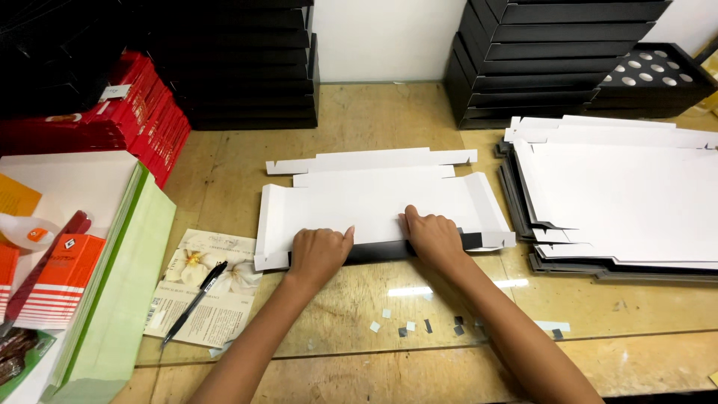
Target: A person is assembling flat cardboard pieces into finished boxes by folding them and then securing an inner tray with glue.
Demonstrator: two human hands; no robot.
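- Flat white cardboard box blank (374, 202) lies at table centre, its near flap folded up to show a black underside along the 6 o'clock edge.
- Left hand (319, 254) sits at the blank's near edge, toward 7 o'clock of it; fingers curled over the folded black flap, thumb up on the white face, pressing down.
- Right hand (434, 238) just beside it at about 5 o'clock of the blank; fingers bent over the same flap, knuckles raised, gripping the fold.
- The two hands are near each other but not touching.
- Stack of white flat blanks (628, 194) at 3 o'clock, resting on dark sheets.
- Black trays (538, 60) stacked at 1 o'clock; another black stack (247, 67) at 11 o'clock.
- Red boxes (142, 112) at 10 o'clock.
- Black pen (194, 303) on a printed leaflet (206, 288) at 8 o'clock.
- Small paper scraps (419, 325) on the wooden table (374, 112) at 6 o'clock, between the forearms.
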